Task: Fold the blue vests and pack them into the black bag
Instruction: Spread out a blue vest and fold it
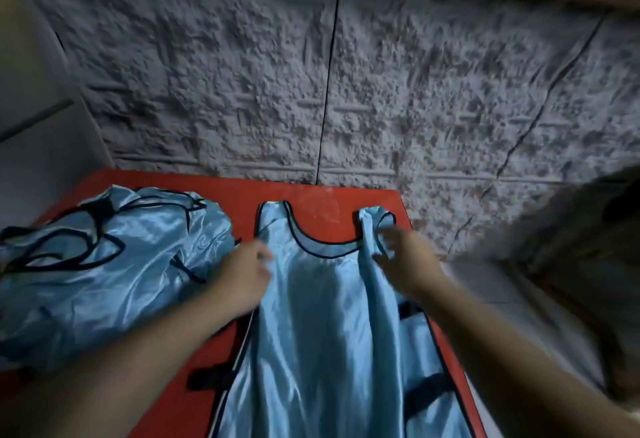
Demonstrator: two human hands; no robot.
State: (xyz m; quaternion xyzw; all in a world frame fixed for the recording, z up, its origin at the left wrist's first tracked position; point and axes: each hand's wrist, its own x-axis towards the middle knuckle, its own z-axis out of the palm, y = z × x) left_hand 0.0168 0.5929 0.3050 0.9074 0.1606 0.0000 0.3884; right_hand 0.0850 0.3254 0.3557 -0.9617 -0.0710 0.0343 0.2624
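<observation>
Red worktop point(221, 202) carries my spread vest point(322, 316); left hand point(242, 275) pinches its edge, right hand point(408, 257) lies open on it; both grips are blurred.

A single head-worn camera looks forward and steeply down from close above the red tabletop point(214, 399). Both forearms reach in from the bottom edge. The wide lens bends the rough grey wall point(346, 74) filling the upper half. The left hand point(242, 275) and right hand point(408, 257) appear blurred.
</observation>
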